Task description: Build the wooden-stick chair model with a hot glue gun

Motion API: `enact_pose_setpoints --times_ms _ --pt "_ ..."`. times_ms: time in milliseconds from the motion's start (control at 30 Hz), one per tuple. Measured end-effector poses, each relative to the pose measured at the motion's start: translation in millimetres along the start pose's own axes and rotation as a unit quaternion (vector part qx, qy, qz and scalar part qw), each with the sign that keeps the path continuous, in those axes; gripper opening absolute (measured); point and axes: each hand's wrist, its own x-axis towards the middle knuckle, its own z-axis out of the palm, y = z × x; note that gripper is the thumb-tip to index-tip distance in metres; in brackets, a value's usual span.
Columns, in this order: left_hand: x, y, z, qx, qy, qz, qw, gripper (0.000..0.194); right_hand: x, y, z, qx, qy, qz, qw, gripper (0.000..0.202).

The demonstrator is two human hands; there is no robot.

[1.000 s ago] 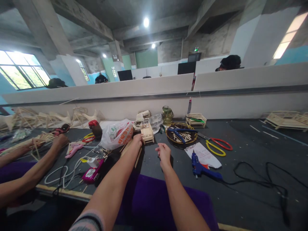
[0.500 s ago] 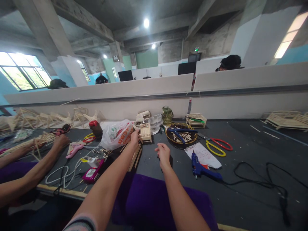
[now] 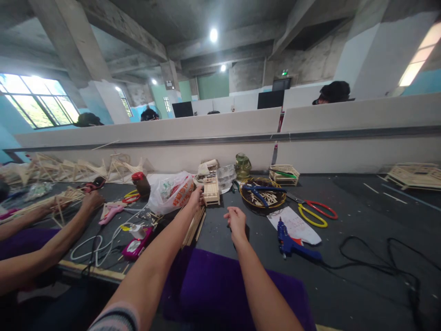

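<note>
My left hand (image 3: 195, 198) reaches forward to the left side of a small wooden stick model (image 3: 211, 191), its fingers closed at the model's edge. Beneath that forearm lies a bundle of thin wooden sticks (image 3: 195, 226). My right hand (image 3: 236, 220) is over the dark table with its fingers curled together; whatever is between them, if anything, is too small to make out. A round basket (image 3: 245, 202) holding short sticks and blue-handled pliers (image 3: 262, 189) stands ahead and to the right of it. A blue glue gun (image 3: 292, 243) lies farther right, by a paper sheet (image 3: 306, 228).
Red and yellow scissors (image 3: 315, 213), a green jar (image 3: 242, 166) and a plastic bag (image 3: 168, 192) stand or lie around. Black cable crosses the right side. At the left, another person's hands (image 3: 91, 202) work beside a pink glue gun (image 3: 112, 211). A white partition (image 3: 193, 156) runs behind.
The whole view has shifted slightly, so things sit a little farther right. Both hands keep nearly the same places relative to the table.
</note>
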Motion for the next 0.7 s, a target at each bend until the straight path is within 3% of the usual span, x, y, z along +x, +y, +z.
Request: enact_pose_setpoints --times_ms 133,333,433,700 --pt "3 0 -4.2 0.015 0.027 -0.033 0.999 0.026 0 -1 1 0.001 0.000 0.002 1.000 0.028" --pt "-1 -9 4.7 0.014 0.011 -0.088 0.996 0.035 3 -1 -1 0.003 0.012 -0.001 1.000 0.029" --pt "-6 -13 11.7 -0.005 0.003 -0.102 0.995 0.024 6 0 -4 0.004 0.031 -0.011 0.999 0.030" --pt "-35 -52 43.5 -0.107 -0.037 -0.047 0.992 0.004 16 9 -12 -0.029 0.080 -0.036 0.996 0.030"
